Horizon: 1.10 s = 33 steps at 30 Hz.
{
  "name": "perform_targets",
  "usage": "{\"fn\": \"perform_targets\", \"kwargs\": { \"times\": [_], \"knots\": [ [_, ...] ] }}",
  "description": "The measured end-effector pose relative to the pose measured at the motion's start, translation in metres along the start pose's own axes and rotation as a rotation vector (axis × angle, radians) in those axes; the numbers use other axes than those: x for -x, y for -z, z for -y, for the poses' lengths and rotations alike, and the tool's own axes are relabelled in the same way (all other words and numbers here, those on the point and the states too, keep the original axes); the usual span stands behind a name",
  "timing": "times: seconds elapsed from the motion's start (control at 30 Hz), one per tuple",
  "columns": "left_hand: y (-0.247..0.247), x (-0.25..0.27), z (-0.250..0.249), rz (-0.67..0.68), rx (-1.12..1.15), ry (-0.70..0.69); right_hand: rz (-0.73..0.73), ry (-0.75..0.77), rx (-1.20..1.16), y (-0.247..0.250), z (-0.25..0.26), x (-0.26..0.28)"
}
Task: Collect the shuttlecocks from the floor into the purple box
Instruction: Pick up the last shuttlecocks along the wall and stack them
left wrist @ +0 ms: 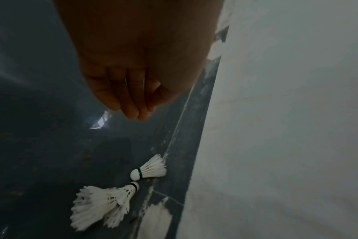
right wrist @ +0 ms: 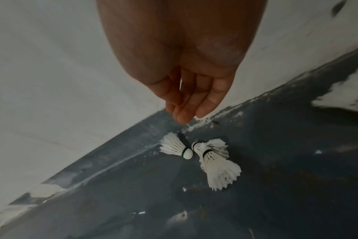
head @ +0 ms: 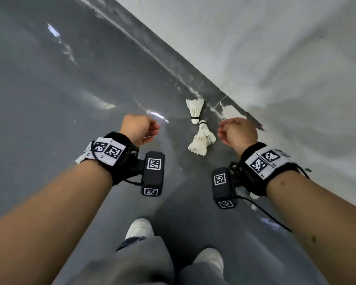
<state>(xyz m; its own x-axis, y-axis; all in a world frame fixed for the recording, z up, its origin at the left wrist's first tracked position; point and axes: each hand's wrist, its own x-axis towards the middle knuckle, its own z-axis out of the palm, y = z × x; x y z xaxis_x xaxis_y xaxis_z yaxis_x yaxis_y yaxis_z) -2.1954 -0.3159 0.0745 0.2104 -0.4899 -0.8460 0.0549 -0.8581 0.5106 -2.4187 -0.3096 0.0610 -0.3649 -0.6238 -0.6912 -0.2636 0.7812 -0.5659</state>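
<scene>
White feather shuttlecocks lie on the dark grey floor close to the wall. One single shuttlecock points its cork toward me. Two overlapping shuttlecocks lie just below it, cork to cork with it. My left hand hovers left of them, fingers loosely curled, holding nothing. My right hand hangs just right of the pair, also loosely curled and holding nothing. Neither hand touches a shuttlecock. The purple box is not in view.
A white wall runs diagonally along the right side, with chipped paint patches at its base. My white shoes and grey trousers stand at the bottom. Glossy grey floor stretches to the left.
</scene>
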Motion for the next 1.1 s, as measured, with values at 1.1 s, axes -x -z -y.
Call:
{"fn": "perform_targets", "kwargs": {
  "times": [1.1],
  "knots": [
    [-0.070,-0.040,0.045,0.642,-0.429,-0.426,0.352,0.132,-0.131,-0.062,-0.052,-0.030]
  ]
}}
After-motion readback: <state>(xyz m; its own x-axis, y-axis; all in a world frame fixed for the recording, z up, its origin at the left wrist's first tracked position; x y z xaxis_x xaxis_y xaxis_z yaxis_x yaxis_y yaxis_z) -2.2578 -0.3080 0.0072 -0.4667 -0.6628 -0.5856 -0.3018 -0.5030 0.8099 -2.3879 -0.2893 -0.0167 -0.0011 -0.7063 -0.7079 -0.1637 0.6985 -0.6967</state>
